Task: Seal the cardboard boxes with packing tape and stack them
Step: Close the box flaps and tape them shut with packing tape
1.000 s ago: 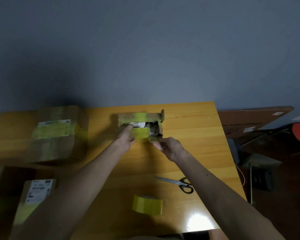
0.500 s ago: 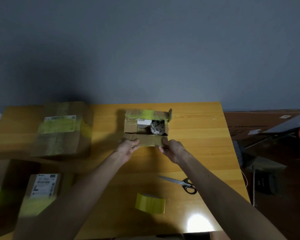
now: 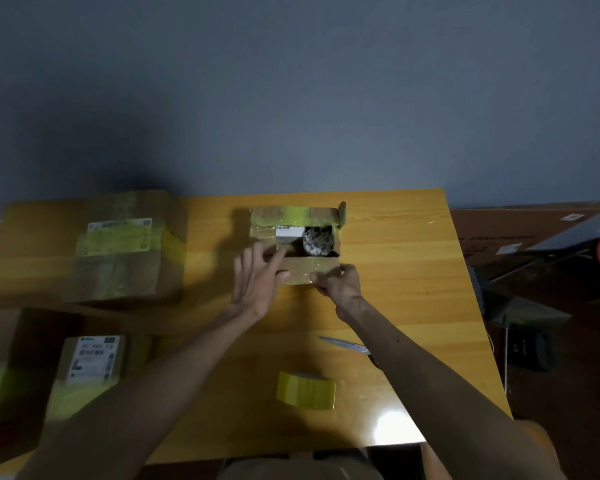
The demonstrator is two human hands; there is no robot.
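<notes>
Cardboard boxes, left to right across the table (image 3: 395, 306): a labelled box (image 3: 94, 362) sits off the table's near left corner, its support unclear. A larger sealed box (image 3: 118, 258), banded with yellow-green tape, stands at the table's far left. An open box (image 3: 309, 270) stands at the table's far middle, its flaps parted over a white packet (image 3: 288, 232) and a round speckled item (image 3: 317, 240). The left hand (image 3: 257, 278) lies with straight, spread fingers over the open box's near left corner, gripping nothing. The tape roll (image 3: 305, 391) rests close to the table's near edge. The right hand (image 3: 340, 282) pinches the right end of the box's near flap with curled fingers. The scissors (image 3: 347, 345) lie on the table's near right part, partly hidden under the right forearm. Likely hazards: the near flap may spring open once a hand leaves it for the tape. The contents appear to stand high, so the flaps may not meet flat. Old tape on the flaps could wrinkle a new strip. The forearm could knock the scissors.
</notes>
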